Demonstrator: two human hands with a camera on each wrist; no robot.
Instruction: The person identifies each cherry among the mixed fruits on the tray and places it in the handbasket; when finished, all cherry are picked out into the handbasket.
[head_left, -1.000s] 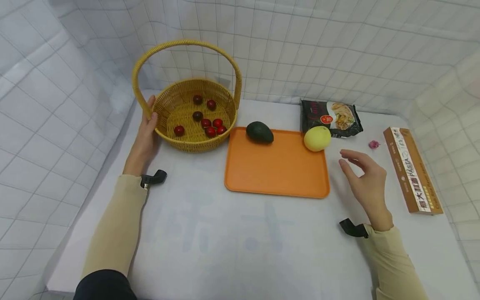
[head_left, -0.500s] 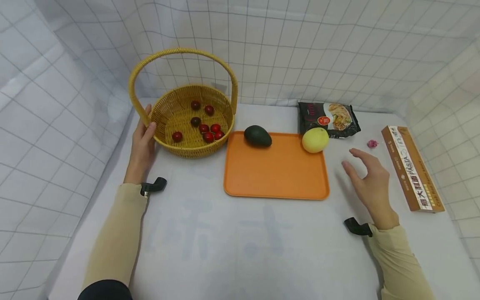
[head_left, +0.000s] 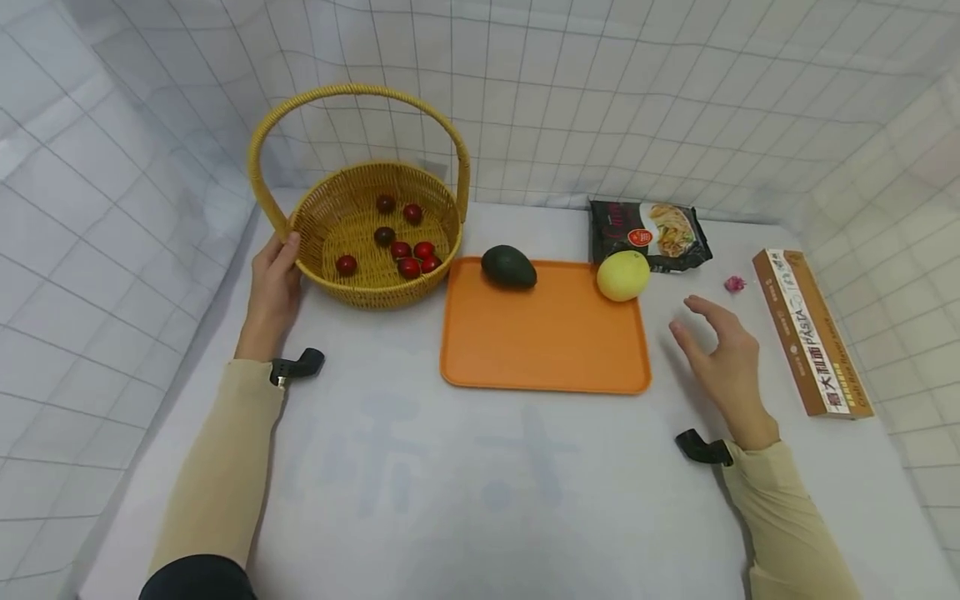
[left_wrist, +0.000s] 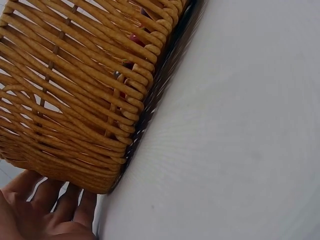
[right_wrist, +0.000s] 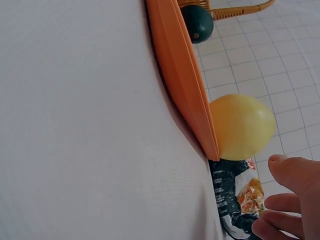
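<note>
A yellow wicker basket [head_left: 375,296] with a tall hoop handle stands at the back left, with several cherries [head_left: 408,267], red and dark, lying inside. My left hand [head_left: 272,292] holds its left side, thumb at the rim by the foot of the handle. From below, the left wrist view shows the fingers [left_wrist: 65,205] against the woven outer wall, their tips hidden. My right hand [head_left: 723,358] is to the right of the orange tray [head_left: 543,350], thumb and fingers curved apart around nothing. Nearest to it is a round yellow fruit [head_left: 623,276] at the tray's back right corner.
An avocado [head_left: 508,267] lies on the tray's back left edge. Behind the yellow fruit is a black noodle packet [head_left: 678,237]. A small pink piece [head_left: 735,284] and a long brown pasta box [head_left: 813,333] lie at the right. Tiled-pattern sheeting [head_left: 540,108] encloses the back and sides.
My left hand's fingers, seen beside the handle a second ago, have drawn down behind the basket's side. The right hand shifts only slightly; the whole view moves a little.
</note>
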